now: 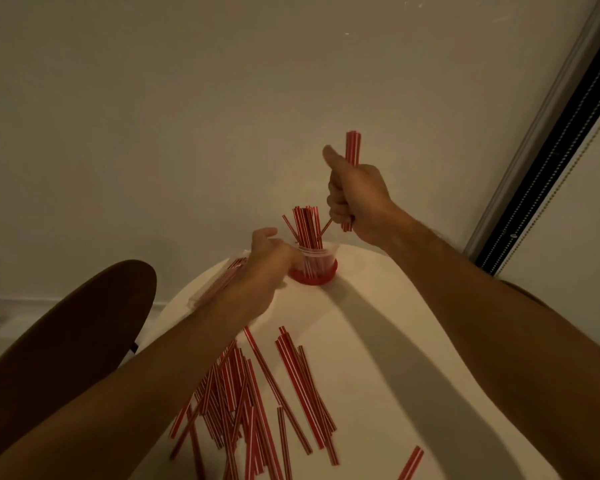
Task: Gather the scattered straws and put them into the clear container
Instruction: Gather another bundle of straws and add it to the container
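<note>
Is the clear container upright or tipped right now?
Upright: clear container stands on its red base, straws poking up from it, left hand holding its side.

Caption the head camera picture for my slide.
Right hand holds a straw bundle near the clear container; left hand holds it.

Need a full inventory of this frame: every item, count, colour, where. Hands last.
clear container: one, clear with a red base, far edge of the table
straws in container: many, red-white striped, standing upright
straw bundle: one handful, red-white, above and right of the container
scattered straws: many, too overlapped to count, red-white, near part of the table
stray straw: at least one, red-white, bottom right
plastic packet: one, clear, straws inside, table's left edge
table: one, white, rounded
chair: one, brown, left of the table
window frame: one, grey and black, right
left hand: holds the container's side
right hand: grips the straw bundle
</note>
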The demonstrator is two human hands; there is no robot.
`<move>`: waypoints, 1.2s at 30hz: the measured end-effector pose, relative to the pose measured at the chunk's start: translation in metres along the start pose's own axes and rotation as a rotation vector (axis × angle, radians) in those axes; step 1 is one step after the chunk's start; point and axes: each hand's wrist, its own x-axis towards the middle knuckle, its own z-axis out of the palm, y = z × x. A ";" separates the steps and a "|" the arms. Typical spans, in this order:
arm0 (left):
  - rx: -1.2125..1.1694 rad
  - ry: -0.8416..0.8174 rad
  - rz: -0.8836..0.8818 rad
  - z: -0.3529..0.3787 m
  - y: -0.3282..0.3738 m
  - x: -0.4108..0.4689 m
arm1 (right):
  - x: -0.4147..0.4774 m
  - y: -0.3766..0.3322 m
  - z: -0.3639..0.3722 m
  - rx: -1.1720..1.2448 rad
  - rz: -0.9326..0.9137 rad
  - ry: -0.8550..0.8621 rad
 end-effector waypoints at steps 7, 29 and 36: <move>-0.044 -0.114 0.060 0.019 -0.019 0.016 | 0.026 0.032 0.014 0.170 0.061 0.125; 0.009 -0.141 0.175 0.013 -0.040 0.039 | 0.033 0.054 0.011 -0.005 0.071 0.061; 0.004 -0.143 0.182 0.011 -0.042 0.041 | 0.035 0.054 0.011 0.203 0.109 0.004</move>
